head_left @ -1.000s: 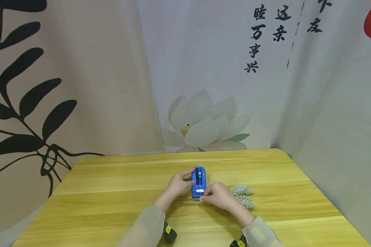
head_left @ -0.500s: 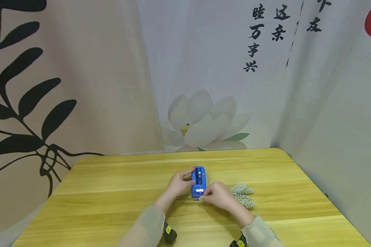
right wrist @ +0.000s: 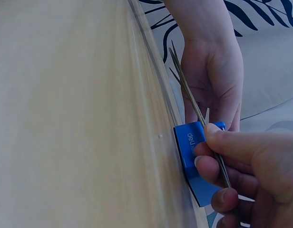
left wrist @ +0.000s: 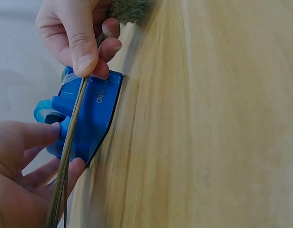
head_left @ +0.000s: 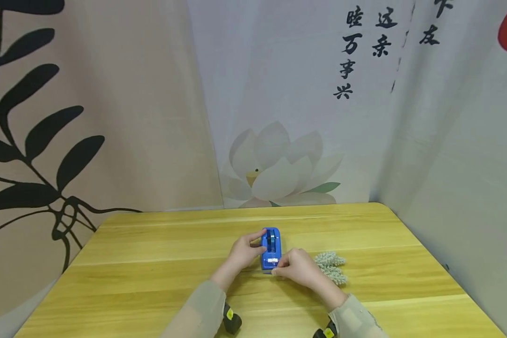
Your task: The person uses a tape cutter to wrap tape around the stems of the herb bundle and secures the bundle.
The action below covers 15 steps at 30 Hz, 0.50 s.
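Observation:
A blue tape dispenser [head_left: 272, 257] sits on the wooden table in the head view, its roll toward the far end. My left hand [head_left: 242, 252] grips it from the left side, with the thumb near the roll in the left wrist view. In my right hand [head_left: 300, 267], thumb and fingers pinch a bundle of thin dry stems [left wrist: 73, 128] at the dispenser's near end. Fluffy grey-green flower heads [head_left: 331, 268] of this bundle stick out to the right, behind the hand. A short strip of clear tape [right wrist: 207, 115] shows beside the stems at the right thumb.
The wooden table [head_left: 152, 272] has a far edge close to a printed curtain [head_left: 295, 94]. Black wrist cameras, one on each wrist, hang under the sleeves; the left camera [head_left: 231, 320] shows near the table's front.

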Motion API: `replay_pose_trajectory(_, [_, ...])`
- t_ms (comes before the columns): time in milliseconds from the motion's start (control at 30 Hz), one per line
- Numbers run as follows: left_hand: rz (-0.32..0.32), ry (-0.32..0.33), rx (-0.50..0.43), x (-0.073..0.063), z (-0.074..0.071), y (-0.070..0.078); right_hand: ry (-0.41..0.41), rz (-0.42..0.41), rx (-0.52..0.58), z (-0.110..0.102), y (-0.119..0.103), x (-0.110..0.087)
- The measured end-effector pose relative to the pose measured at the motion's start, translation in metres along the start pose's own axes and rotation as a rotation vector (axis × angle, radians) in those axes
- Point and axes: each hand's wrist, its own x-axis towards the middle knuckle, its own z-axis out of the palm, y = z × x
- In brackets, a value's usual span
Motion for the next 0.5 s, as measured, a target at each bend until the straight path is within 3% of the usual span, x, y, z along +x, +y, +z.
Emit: replay_pose_trajectory(500, [-0.004, 0.004, -0.007, 0.0003, 0.0018, -0.001, 0.007, -0.026, -0.004, 0.0015, 0.0055, 0.0003])
